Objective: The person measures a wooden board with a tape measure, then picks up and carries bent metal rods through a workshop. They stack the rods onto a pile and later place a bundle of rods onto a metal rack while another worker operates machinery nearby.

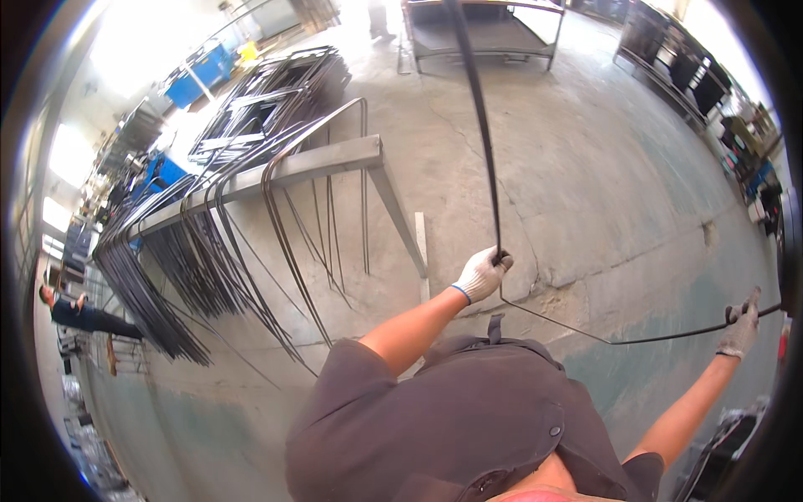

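A long, thin, dark metal rod (483,117) comes down from the top of the view to my left hand (485,274). That hand wears a white knit glove with dark fingertips and is closed around the rod. Below it the rod bends, runs low past my body, bends again and leads off to the far right. There my right hand (739,328), in a similar glove, is at the rod, its thumb and fingers about it and one finger stretched upward. Both ends of the rod are hard to make out.
To the left, many bent dark rods (188,268) hang over a grey metal rack (326,161). Behind lies a stack of dark frames (268,105). A metal table (477,42) stands ahead, a loaded cart (673,63) at right. Another person (84,311) stands far left.
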The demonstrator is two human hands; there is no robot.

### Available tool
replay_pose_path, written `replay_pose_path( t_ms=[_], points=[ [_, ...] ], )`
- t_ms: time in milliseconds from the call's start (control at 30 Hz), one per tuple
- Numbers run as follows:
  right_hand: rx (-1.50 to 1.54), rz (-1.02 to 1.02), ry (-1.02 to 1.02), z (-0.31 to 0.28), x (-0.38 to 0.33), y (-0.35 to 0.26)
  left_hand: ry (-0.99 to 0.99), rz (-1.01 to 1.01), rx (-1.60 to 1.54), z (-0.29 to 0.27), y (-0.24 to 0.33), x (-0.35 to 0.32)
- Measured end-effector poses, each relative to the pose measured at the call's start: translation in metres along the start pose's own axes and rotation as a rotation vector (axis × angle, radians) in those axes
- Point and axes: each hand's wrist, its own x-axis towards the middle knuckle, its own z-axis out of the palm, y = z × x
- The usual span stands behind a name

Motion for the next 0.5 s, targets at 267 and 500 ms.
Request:
replay_pose_path(
  t_ms=[267,500],
  points=[
    [0.155,0.113,-0.197,0.249,0.170,0.012,0.371,-0.041,-0.189,0.020,-0.024,0.193],
    [0.191,0.143,-0.694,0.517,0.329,0.043,0.711,-0.015,-0.349,-0.020,0.017,0.342]
  ],
)
